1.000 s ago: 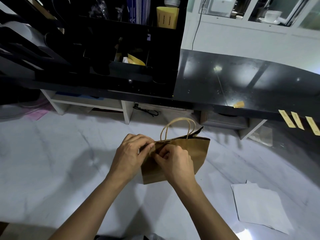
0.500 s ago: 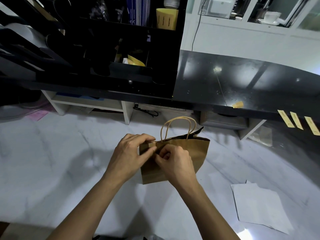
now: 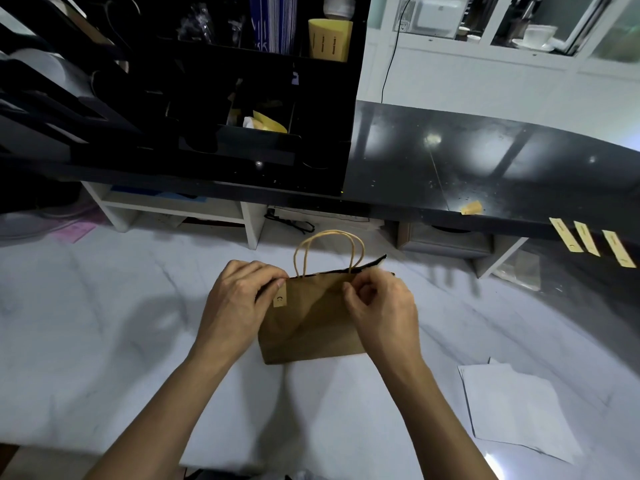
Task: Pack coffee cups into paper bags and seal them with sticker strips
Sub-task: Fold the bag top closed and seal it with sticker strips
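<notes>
Item: 1 brown paper bag [image 3: 311,327], standing upright on the white marble worktop [image 3: 104,323], directly before the person, twisted-paper handles [image 3: 329,251] raised above its mouth

Contents: cannot be told; no coffee cup shows, the bag mouth being pressed nearly flat

Seal: 1 sticker strip [image 3: 280,296] folded over the top edge near the bag's left corner, its printed tail lying on the near face (judged as stuck down or being pressed home)

Left hand [image 3: 239,306]: fingers curled round the bag's top left corner, thumb tip at the strip, gripping the edge

Right hand [image 3: 381,310]: thumb and forefinger pinching the top edge just right of the handles, holding the mouth together there

Stock remaining: 3 spare strips [image 3: 588,242] hanging from the edge of the black counter [image 3: 485,161] at far right, well apart from the bag; 1 small yellow scrap [image 3: 471,207] on that counter

Other: white paper sheets [image 3: 519,410] lying on the worktop at right

Progress, as judged: this bag sits at the sealing step, 1 strip on; the right side of the mouth has no strip yet, and the hanging strips suggest more sealing to come
</notes>
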Available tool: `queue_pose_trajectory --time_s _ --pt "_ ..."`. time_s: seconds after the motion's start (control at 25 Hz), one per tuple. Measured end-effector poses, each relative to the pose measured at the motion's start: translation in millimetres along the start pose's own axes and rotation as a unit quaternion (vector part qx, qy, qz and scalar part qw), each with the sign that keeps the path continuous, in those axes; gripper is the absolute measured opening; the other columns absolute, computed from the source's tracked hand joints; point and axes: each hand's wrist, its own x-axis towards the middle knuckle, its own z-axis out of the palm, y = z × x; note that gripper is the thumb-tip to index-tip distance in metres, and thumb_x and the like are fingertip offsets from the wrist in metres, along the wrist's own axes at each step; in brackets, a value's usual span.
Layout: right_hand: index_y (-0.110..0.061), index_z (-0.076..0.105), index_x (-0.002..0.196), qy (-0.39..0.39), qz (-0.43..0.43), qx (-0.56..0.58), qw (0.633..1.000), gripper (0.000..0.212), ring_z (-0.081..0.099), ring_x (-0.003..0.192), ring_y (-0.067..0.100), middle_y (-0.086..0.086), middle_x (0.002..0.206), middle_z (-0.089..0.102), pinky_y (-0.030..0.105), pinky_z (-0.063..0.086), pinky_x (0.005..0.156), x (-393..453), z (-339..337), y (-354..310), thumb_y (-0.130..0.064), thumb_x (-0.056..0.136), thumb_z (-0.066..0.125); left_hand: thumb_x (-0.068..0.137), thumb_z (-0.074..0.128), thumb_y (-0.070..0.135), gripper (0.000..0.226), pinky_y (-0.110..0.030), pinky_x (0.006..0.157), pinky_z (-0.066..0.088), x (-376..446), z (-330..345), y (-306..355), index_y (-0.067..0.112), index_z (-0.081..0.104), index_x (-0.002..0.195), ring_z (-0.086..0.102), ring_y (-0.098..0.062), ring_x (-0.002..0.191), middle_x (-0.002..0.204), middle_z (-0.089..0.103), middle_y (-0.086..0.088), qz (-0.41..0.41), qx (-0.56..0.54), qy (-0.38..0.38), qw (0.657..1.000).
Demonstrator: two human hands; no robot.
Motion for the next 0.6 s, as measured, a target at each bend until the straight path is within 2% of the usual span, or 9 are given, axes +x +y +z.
queue_pose_trajectory --time_s 0.08,0.2,0.32,0.4,0.48,0.6 --pt "-0.027 0.057 0.087 0.040 -0.023 0.003 0.999 0.017 0.050 0.078 0.014 -0.011 0.077 0.055 0.036 0.046 0.073 1.6 -4.3 1.4 -0.024 0.084 0.074 0.097 0.062 0.022 0.011 -0.029 0.080 0.044 0.5 -4.0 -3.9 0.022 0.072 0.102 0.049 -0.013 0.098 0.100 0.067 0.012 0.000 0.009 0.007 1.000" --pt "-0.028 0.051 0.104 0.087 0.000 0.024 0.996 0.034 0.048 0.088 0.014 -0.008 0.092 0.051 0.043 0.047 0.083 3.1 -7.0 7.4 -0.018 0.079 0.072 0.097 0.063 0.016 0.012 -0.038 0.084 0.046 1.2 -7.3 -7.2 0.021 0.072 0.104 0.048 -0.017 0.099 0.105 0.063 0.008 -0.014 0.019 0.016 1.000" --pt "-0.033 0.047 0.129 0.026 0.023 0.064 0.997 0.057 0.050 0.106 0.008 -0.010 0.116 0.052 0.043 0.045 0.097 5.8 -7.9 16.6 -0.021 0.079 0.069 0.097 0.062 0.014 0.017 -0.039 0.089 0.045 0.1 -7.9 -6.6 0.021 0.072 0.108 0.046 -0.019 0.104 0.112 0.060 0.005 -0.034 0.030 0.020 0.999" --pt "-0.040 0.044 0.139 -0.023 0.038 0.098 0.994 0.064 0.049 0.118 0.006 -0.014 0.131 0.050 0.042 0.045 0.103 8.9 -7.8 21.1 -0.024 0.082 0.066 0.096 0.063 0.014 0.019 -0.038 0.090 0.045 -1.4 -6.8 -4.9 0.022 0.072 0.110 0.045 -0.020 0.107 0.116 0.059 0.004 -0.035 0.037 0.034 0.998" --pt "-0.044 0.049 0.138 -0.047 0.050 0.137 0.988 0.060 0.049 0.123 0.009 -0.017 0.135 0.048 0.040 0.046 0.104 11.8 -6.4 24.1 -0.025 0.083 0.064 0.093 0.065 0.013 0.021 -0.037 0.088 0.045 -3.7 -5.6 -1.5 0.022 0.069 0.112 0.045 -0.019 0.106 0.115 0.059 0.003 -0.026 0.040 0.070 0.996" --pt "-0.044 0.058 0.126 -0.057 0.053 0.166 0.983 0.049 0.052 0.120 0.008 -0.019 0.128 0.051 0.034 0.049 0.096 12.7 -2.9 29.0 -0.018 0.085 0.065 0.089 0.068 0.014 0.018 -0.033 0.081 0.046 -7.8 -2.9 6.4 0.019 0.064 0.106 0.049 -0.019 0.095 0.105 0.059 0.003 -0.005 0.056 0.151 0.987"
